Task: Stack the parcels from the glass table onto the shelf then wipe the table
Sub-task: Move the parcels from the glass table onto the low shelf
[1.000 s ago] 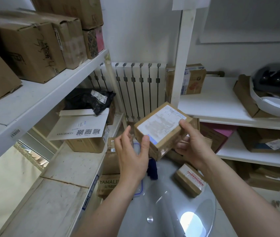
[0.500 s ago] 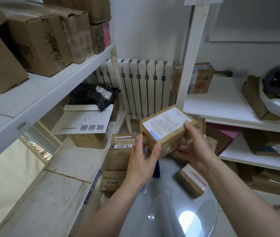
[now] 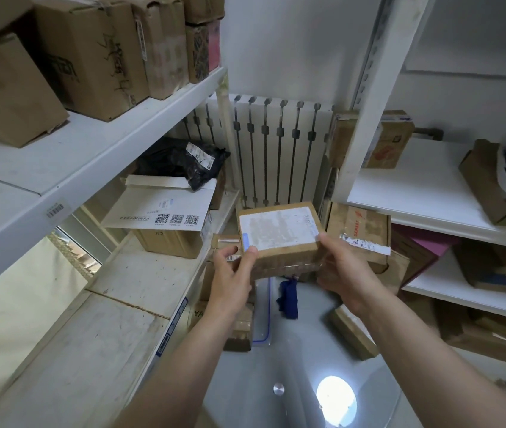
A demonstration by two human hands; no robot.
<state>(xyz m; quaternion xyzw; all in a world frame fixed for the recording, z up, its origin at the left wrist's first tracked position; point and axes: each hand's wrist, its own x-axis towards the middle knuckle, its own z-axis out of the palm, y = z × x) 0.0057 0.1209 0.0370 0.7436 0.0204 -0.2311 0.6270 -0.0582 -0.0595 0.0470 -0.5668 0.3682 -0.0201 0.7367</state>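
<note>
Both hands grasp it: our left hand [image 3: 230, 278] pinches the near-left corner of the small parcel [image 3: 279, 242], our right hand [image 3: 342, 270] cups its right edge, holding it up above the glass table [image 3: 301, 344], beside the left shelf [image 3: 140, 273]. Looks light and stiff to us, taped cardboard, maybe slick, so opposite sides seem the right grip. Its white label [image 3: 278, 228] is too faded to read. Three QR codes [image 3: 176, 219] show on the white mailer [image 3: 140, 211] nearby.

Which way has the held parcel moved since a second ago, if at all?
Yes. The parcel has shifted left, clear of the white shelf upright it overlapped.
</note>
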